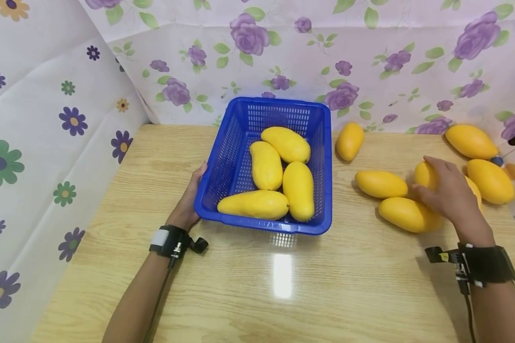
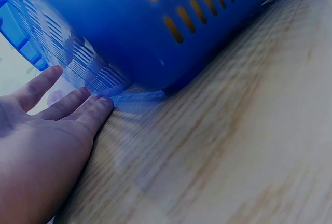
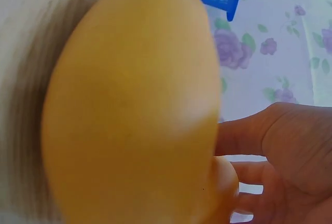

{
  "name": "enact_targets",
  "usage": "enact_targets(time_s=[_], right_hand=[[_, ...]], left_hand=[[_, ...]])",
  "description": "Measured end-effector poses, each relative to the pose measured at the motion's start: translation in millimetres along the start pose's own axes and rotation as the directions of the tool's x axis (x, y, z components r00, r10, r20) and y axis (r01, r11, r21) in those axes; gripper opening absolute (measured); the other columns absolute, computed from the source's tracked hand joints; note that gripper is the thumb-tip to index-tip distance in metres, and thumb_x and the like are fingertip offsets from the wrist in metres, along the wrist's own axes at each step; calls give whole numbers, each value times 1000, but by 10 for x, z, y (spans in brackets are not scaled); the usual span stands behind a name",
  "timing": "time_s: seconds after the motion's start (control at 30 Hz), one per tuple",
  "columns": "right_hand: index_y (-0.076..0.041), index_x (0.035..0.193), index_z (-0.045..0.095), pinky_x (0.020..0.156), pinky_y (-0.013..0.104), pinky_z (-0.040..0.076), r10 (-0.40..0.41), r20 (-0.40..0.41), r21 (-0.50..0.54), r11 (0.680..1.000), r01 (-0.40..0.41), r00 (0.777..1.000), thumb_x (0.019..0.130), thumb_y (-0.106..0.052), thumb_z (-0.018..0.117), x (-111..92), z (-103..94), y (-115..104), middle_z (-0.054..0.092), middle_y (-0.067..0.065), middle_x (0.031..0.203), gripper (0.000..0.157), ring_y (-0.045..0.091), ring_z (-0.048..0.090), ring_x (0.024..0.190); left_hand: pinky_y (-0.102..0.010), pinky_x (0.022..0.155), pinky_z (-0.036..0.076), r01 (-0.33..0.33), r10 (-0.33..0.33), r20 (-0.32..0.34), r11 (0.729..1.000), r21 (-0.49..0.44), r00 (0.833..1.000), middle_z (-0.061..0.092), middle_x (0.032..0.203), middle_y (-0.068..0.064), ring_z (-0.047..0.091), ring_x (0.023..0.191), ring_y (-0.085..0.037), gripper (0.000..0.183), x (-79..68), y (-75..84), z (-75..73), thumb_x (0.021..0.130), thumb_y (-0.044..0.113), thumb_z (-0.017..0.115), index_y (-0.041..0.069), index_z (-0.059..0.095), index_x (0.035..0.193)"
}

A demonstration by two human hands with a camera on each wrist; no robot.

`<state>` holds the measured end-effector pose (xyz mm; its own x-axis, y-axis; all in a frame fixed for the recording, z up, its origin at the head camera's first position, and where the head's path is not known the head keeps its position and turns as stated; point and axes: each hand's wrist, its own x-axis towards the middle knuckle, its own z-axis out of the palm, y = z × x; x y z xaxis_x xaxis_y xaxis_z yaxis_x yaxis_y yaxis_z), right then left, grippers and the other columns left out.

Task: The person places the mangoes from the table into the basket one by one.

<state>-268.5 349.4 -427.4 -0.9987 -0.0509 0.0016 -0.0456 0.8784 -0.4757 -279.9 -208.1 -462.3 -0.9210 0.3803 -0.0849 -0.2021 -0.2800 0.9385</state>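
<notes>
A blue plastic basket stands on the table with several yellow mangoes inside. My left hand rests against the basket's left wall; in the left wrist view its fingers are nearly straight, tips at the perforated side. On the right, my right hand reaches over a cluster of mangoes and grips one mango between thumb and fingers. Another mango fills much of the right wrist view and partly hides the gripped one.
Loose mangoes lie around the right hand, among them one at the left, one in front and one at the far right. A single mango lies beside the basket. Flowered sheets border the wooden table behind and left.
</notes>
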Motion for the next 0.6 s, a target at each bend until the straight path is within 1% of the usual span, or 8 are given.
enact_targets(time_s=[0.13,0.27,0.33,0.43,0.6], right_hand=[[0,156,20,95,74,23,-14,-4,12,1000,15,1000,95,-27,62,-10,-26,-70,20,40,150,79,61,25,127],[-1,156,21,95,75,24,-40,-20,7,999,40,999,94,-23,63,-7,-58,-187,21,39,150,78,61,26,128],[-1,156,21,95,74,25,-65,-34,7,998,66,997,94,-21,64,-2,-77,-255,23,39,149,78,61,28,126],[-1,156,21,99,72,24,-103,-54,16,994,104,993,93,-20,65,3,-110,-354,25,39,149,79,60,29,127],[-3,157,22,107,67,19,-153,-83,43,987,157,985,92,-20,67,0,-168,-542,27,35,152,80,56,27,134]], left_hand=[[-44,112,28,-4,4,2,1000,-7,1000,23,160,-13,29,140,-30,67,5,-6,3,100,58,35,30,20,159],[-45,112,27,-11,11,-3,1000,-13,1000,22,161,-11,27,142,-30,65,11,-14,5,100,57,34,33,21,159],[-45,113,26,-15,15,-3,1000,-12,1000,21,161,-10,26,143,-30,64,13,-17,3,100,57,34,34,20,158],[-45,113,26,-17,17,-2,1000,-11,1000,21,161,-10,26,142,-31,64,10,-14,5,100,57,33,34,20,159],[-44,113,26,-11,11,-8,1000,-14,1000,21,161,-9,26,142,-29,65,4,-1,5,100,57,34,33,19,159]])
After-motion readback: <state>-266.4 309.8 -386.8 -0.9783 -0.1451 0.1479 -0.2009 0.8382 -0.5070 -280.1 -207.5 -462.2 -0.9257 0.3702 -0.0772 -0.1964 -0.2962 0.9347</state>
